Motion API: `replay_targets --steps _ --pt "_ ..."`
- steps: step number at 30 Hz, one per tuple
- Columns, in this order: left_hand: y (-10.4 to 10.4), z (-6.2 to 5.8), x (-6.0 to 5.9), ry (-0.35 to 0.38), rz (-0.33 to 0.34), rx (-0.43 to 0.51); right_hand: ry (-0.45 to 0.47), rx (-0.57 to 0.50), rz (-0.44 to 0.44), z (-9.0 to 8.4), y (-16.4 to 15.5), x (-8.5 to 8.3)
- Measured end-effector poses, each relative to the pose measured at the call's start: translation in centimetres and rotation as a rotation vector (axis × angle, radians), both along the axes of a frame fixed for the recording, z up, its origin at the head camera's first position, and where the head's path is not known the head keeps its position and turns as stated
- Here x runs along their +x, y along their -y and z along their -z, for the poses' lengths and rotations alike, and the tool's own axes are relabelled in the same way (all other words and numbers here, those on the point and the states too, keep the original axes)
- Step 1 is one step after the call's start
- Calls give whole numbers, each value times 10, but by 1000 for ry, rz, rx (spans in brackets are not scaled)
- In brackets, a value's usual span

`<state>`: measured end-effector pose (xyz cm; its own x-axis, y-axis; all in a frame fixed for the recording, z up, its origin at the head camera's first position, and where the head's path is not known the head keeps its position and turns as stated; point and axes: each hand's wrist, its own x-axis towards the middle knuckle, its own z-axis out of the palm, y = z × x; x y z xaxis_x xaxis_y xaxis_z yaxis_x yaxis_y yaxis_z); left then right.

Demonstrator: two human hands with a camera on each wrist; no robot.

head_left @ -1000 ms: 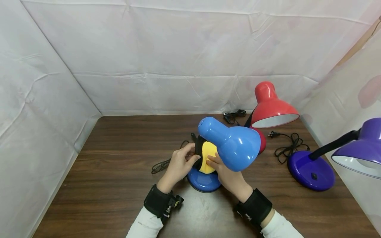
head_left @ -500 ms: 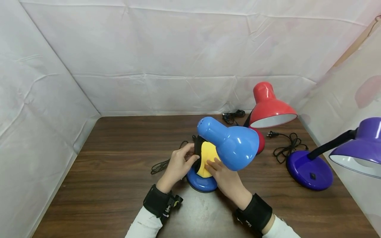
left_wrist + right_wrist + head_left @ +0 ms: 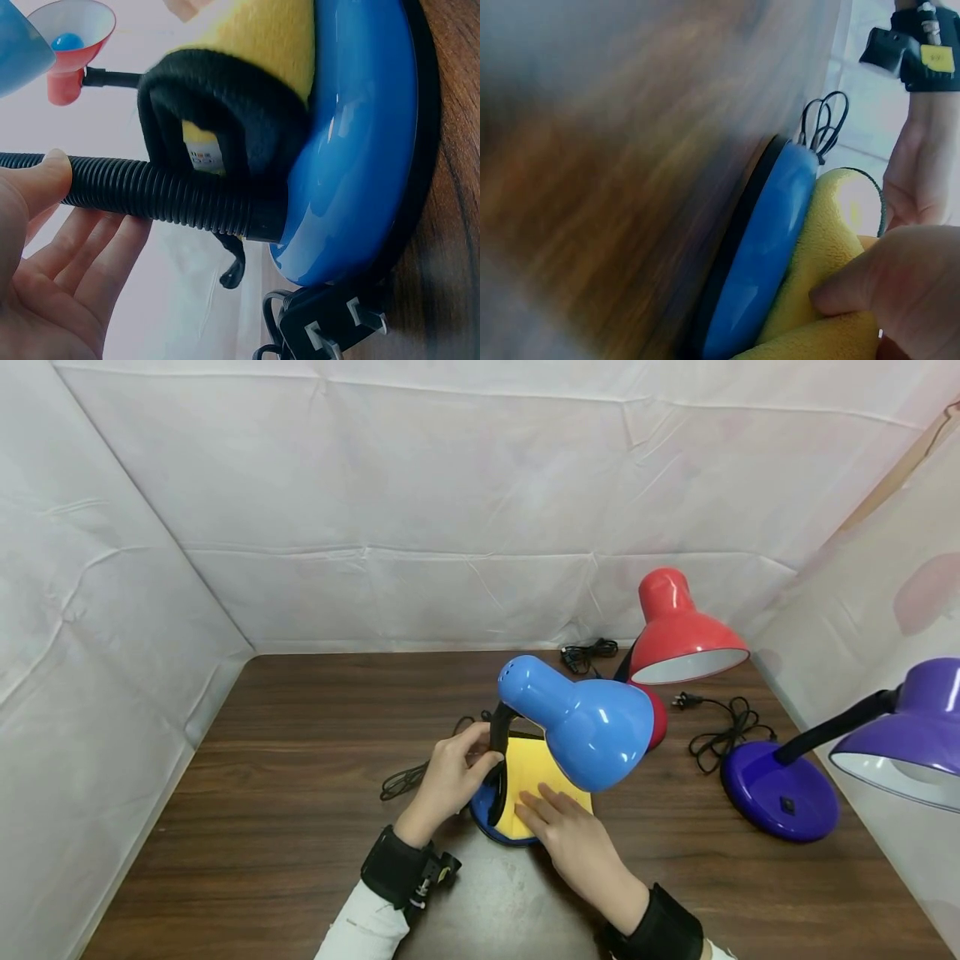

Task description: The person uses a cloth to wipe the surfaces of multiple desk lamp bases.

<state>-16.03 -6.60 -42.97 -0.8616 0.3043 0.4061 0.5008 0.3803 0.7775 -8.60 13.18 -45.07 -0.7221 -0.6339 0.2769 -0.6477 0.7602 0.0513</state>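
A blue desk lamp [image 3: 600, 727] stands in the middle of the table. My left hand [image 3: 453, 768] grips its black ribbed neck [image 3: 187, 191], thumb on one side and fingers on the other. Over the round blue base [image 3: 367, 112] lies a yellow cloth [image 3: 551, 760] with black edging, part of it bunched beside the neck in the left wrist view. My right hand [image 3: 573, 831] rests on the cloth with its fingers extended. In the right wrist view the thumb presses into a fold of the cloth, and the other fingers are mostly hidden.
Behind and to the right stands a red desk lamp [image 3: 686, 643], its black cord [image 3: 588, 653] bundled by the wall. A purple desk lamp [image 3: 783, 789] is at the far right with a coiled cord [image 3: 731, 731]. The blue lamp's cord [image 3: 405, 781] lies left of its base.
The right hand has slid down and toward me with the cloth, from the neck area onto the base. The cloth now spreads wider over it. My left hand stays on the neck.
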Motion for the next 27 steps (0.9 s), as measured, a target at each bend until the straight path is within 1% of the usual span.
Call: replay_targets --steps 6,12,21,27 --pt "0 1 1 4 2 2 -38 -21 -27 -1 0 16" --pt "-1 1 1 -6 3 10 -35 -52 -4 -2 3 23" --pt "-1 0 1 -11 5 16 -27 -64 46 1 6 20" --pt "-1 0 1 -27 1 13 -8 -62 65 1 6 10"
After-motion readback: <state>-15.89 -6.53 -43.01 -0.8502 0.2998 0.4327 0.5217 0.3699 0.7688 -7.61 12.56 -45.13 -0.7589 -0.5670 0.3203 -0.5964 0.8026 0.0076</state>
